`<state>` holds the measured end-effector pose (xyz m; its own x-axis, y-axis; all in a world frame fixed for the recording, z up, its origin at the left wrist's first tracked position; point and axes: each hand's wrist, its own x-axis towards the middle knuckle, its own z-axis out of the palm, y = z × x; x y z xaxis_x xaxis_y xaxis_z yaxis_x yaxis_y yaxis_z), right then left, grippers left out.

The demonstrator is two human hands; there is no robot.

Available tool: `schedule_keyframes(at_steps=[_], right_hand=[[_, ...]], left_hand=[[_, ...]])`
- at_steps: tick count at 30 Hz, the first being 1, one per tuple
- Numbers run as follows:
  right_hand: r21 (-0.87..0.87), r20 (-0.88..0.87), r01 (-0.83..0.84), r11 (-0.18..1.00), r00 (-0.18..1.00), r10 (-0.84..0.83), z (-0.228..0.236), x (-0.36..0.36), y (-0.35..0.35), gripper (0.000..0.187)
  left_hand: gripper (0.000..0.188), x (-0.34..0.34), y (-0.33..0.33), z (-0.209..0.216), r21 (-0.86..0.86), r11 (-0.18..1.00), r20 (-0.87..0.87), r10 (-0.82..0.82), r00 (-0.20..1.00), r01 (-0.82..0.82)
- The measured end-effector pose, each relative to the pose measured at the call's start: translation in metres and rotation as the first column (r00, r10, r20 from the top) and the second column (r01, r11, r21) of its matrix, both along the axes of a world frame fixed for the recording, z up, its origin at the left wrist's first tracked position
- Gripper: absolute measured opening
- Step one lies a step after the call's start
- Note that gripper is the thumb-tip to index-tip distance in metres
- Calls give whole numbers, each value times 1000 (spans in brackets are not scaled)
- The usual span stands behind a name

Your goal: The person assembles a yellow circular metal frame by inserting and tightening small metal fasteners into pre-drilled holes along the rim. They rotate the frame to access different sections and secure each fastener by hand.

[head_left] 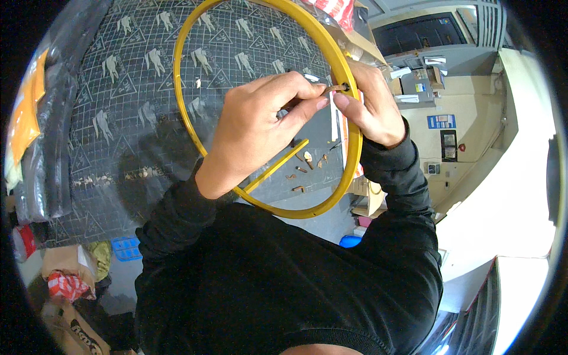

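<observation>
A large yellow hoop point(357, 148) stands tilted in front of me over the dark patterned table cover. My right hand point(378, 106) grips its right side, thumb near a small dark hole in the band. Between the thumb and forefinger of my left hand point(254, 118) is a small brown strip point(334, 89), its far end at that hole; whether it enters the hole I cannot tell. A straight yellow strip point(278, 165) shows inside the hoop's lower part; I cannot tell if it is joined to it. Several small brown bits point(309, 163) lie below my hands.
Clear plastic wrapping with an orange packet point(26, 109) lies along the left edge. A red-and-white bag point(334, 12) sits by a cardboard box at the far right. Lower left, a cardboard box point(65, 263) and a blue basket point(126, 248) stand beyond the table's edge.
</observation>
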<state>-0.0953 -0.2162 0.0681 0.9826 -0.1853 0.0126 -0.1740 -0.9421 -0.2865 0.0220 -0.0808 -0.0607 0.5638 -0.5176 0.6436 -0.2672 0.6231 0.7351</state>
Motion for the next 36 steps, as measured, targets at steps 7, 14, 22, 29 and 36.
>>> schedule_keyframes(at_steps=[7, 14, 22, 29, 36], right_hand=[[-57, 54, -35, 998, 998, 38, 0, 4, 5, 61], [-58, 45, -245, 968, 968, 247, 3, 14, 4, 55], [-59, -13, -535, 843, 845, 535, 22, 44, 16, 37], [102, -148, -461, 882, 869, 472, 27, 53, 17, 48], [58, -129, -468, 882, 872, 472, 33, 45, 27, 41]], left_hand=[[13, -4, 2, 4, -19, 1000, 14, 9, 1000, -9], [11, 4, 14, -4, -13, 996, -220, -91, 971, 91], [11, 30, 63, -3, -13, 998, -258, -59, 964, 57], [11, 32, 77, -10, -42, 995, -208, -101, 973, 94], [9, 55, 69, -10, -59, 998, 149, 26, 988, -17]])
